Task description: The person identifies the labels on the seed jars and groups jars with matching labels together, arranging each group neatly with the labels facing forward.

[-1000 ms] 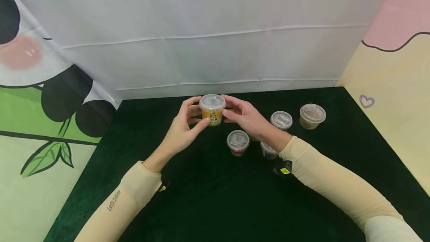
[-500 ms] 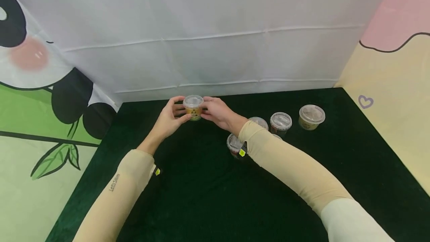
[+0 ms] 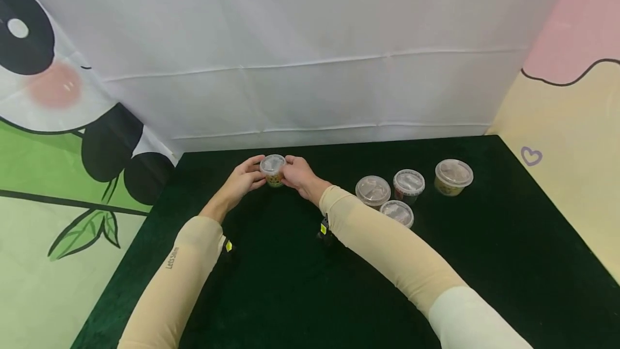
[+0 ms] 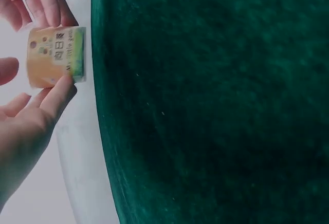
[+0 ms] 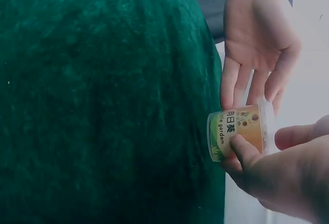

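Observation:
Near the table's far edge, both hands hold a small lidded plastic cup (image 3: 273, 178) with a yellow and green printed label. My left hand (image 3: 240, 181) is at its left side, with fingers and thumb around the wall. In the right wrist view, this left hand (image 5: 257, 44) has fairly straight fingers reaching the cup (image 5: 244, 118). From the right, my right hand (image 3: 301, 175) pinches the cup, its thumb pressed on the label. The right hand (image 4: 41, 3) appears above the cup (image 4: 46, 62) in the left wrist view.
To the right stand several similar lidded cups: one wide cup (image 3: 373, 190), a smaller one (image 3: 409, 183) beside it, one nearer (image 3: 398, 212) partly behind the right sleeve, and one farther right (image 3: 453, 176). The dark green cloth (image 3: 271, 284) covers the table; a white curtain (image 3: 310, 96) hangs behind.
Both hands have carried the yellow cup left and lower, toward the table. My right forearm swung left, uncovering cups on the right and hiding a dark red one.

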`<control>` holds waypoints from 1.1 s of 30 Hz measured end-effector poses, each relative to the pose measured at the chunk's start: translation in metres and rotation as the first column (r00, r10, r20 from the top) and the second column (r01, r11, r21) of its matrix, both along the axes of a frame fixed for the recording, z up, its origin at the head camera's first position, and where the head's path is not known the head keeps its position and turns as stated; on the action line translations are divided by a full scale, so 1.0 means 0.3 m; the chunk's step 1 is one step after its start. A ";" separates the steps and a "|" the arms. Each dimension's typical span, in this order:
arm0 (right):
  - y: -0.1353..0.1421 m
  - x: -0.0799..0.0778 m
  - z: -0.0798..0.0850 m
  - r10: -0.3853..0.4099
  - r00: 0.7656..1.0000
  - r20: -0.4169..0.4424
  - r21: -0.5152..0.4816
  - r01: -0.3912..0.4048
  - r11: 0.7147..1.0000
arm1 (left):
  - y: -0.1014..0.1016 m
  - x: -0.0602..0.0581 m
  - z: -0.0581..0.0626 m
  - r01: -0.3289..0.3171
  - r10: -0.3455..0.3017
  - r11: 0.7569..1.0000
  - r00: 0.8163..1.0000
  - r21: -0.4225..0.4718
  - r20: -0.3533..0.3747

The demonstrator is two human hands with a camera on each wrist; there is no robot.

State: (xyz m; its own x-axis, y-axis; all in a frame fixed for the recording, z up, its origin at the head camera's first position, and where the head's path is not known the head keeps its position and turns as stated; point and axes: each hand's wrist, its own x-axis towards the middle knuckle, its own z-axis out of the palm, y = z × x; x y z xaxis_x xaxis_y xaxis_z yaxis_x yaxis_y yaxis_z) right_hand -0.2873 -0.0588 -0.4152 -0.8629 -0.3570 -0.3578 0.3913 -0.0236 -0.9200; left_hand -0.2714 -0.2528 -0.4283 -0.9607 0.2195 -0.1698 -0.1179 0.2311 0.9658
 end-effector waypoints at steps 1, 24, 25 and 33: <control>-0.003 -0.001 -0.005 -0.004 1.000 -0.001 -0.001 0.004 1.000 | -0.002 -0.002 -0.002 0.011 -0.011 1.000 1.000 0.001 0.002; -0.073 0.024 -0.032 0.023 0.997 -0.080 0.210 -0.005 0.978 | -0.053 -0.008 -0.028 -0.029 0.029 1.000 0.999 0.004 0.038; -0.075 0.026 -0.033 0.025 0.996 -0.081 0.216 -0.006 0.976 | -0.050 -0.003 -0.031 -0.040 0.040 0.999 0.998 0.002 0.041; -0.081 0.035 -0.038 0.024 0.997 -0.080 0.259 -0.003 0.966 | -0.022 0.021 -0.025 -0.084 0.085 0.996 0.996 -0.030 0.041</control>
